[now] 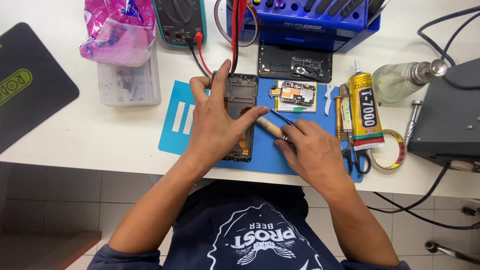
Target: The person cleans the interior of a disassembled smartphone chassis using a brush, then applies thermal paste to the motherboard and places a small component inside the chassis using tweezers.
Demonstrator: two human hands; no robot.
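Observation:
An opened black phone frame (241, 100) lies upright on a blue work mat (280, 152). My left hand (217, 122) rests over its left side, fingers spread, steadying it. My right hand (310, 147) grips a wooden-handled tool (268, 126) beside thin tweezers (283, 116), just right of the phone. A small circuit board (295, 95) lies on the mat above my right hand.
A yellow glue tube (366, 112), scissors (357, 160) and a tape roll (392, 150) lie at right. A black phone back panel (295, 62), blue tool rack (320, 20), multimeter (180, 20), clear parts box (130, 82) and pink bag (117, 27) stand behind. Grey equipment (450, 120) sits far right.

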